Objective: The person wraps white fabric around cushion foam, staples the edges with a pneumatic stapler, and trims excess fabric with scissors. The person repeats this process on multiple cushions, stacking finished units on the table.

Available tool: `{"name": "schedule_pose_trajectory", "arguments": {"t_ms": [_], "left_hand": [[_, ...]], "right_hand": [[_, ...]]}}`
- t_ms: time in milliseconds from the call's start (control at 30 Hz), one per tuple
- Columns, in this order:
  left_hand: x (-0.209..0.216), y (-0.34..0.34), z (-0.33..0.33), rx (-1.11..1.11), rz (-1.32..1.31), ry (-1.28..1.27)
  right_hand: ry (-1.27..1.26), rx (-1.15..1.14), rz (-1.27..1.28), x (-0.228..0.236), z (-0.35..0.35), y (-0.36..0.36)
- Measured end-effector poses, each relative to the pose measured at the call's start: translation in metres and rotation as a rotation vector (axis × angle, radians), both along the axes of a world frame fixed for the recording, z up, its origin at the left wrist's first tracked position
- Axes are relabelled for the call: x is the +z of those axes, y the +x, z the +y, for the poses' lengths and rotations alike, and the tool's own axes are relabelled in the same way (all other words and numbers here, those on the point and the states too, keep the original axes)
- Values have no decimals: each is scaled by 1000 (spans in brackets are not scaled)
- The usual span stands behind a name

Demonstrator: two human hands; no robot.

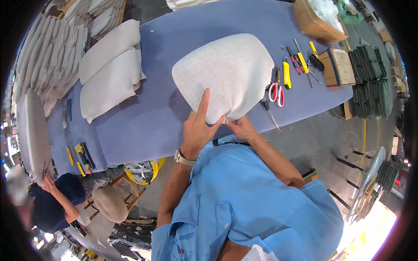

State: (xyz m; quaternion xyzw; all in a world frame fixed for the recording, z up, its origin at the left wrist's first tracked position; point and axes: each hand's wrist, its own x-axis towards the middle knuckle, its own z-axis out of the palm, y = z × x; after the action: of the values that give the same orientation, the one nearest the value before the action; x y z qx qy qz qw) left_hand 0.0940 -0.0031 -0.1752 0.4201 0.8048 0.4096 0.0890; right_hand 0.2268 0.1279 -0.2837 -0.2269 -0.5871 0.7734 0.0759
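A light grey fabric-covered seat cushion (226,71) is in front of me over the blue-grey table, its narrower edge toward my body. My left hand (198,130), with a watch on the wrist, grips that near edge; the index finger lies stretched on the fabric and the thumb points toward the right hand. Just beside it, my right hand (241,129) pinches the same edge, where the cloth puckers. What lies beneath the cushion is hidden, and so are some of my fingers. Right of the cushion lie red-and-white-handled scissors (276,93) and a black-handled tool (265,104).
A yellow cutter (286,75), screwdriver (300,56) and red-black pliers (292,60) lie on the table (156,130). Boxes (339,67) stand at right. Cut fabric pieces (109,82) and stacked cushions (52,56) are left. A co-worker's hand (48,182) holds another cushion (35,135).
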Motion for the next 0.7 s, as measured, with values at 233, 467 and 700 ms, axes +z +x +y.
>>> {"name": "schedule_pose_trajectory", "arguments": {"t_ms": [233,467,700], "left_hand": [[27,-10,16,-113,180,-11],[33,-15,20,-141,291,44],[105,-37,15,-74,441,67]], "right_hand": [[-708,-201,236,40,24,6],[-779,-377,229,27,53,-40],[-824,-272,520,83,57,-89]]}}
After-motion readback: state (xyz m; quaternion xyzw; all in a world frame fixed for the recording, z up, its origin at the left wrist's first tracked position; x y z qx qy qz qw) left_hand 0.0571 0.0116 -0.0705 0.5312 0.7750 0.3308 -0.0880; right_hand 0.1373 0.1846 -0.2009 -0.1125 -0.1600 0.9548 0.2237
